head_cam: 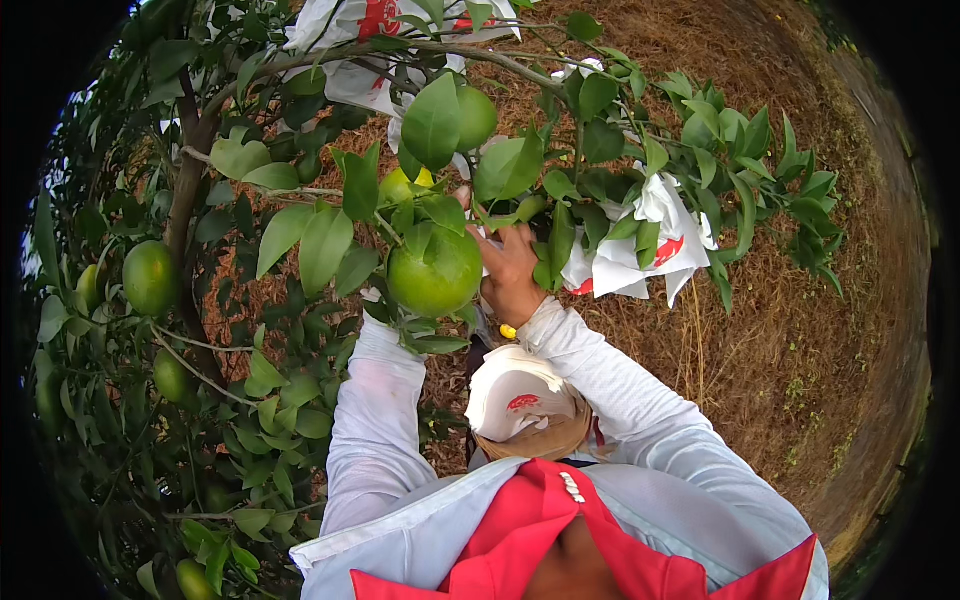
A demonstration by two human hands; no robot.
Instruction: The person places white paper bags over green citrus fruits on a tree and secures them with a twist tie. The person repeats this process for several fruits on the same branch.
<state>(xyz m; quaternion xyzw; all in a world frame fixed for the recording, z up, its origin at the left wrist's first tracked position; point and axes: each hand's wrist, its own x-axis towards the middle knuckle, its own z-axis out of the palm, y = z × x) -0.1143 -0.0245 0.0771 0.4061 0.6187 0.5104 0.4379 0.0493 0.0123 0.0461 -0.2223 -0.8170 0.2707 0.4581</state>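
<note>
Among the leaves at the middle of the view, my right hand (511, 271) reaches up behind a green citrus fruit (435, 274); its fingertips are partly covered by leaves. My left hand is hidden behind that same fruit and the foliage, with only its pale sleeve (379, 382) showing below. Another green fruit (475, 118) and a yellowish one (405, 184) hang just above. Whether either hand grips anything cannot be told. Against my waist sits a stack of white paper bags (514, 394) with red print, in a tan holder.
White bags with red print hang on the branches at right (660, 240) and at the top (352, 37). A thick branch (450, 49) arches overhead. More green fruits (151, 277) and dense foliage fill the left. Dry brown grass (780, 360) covers the ground.
</note>
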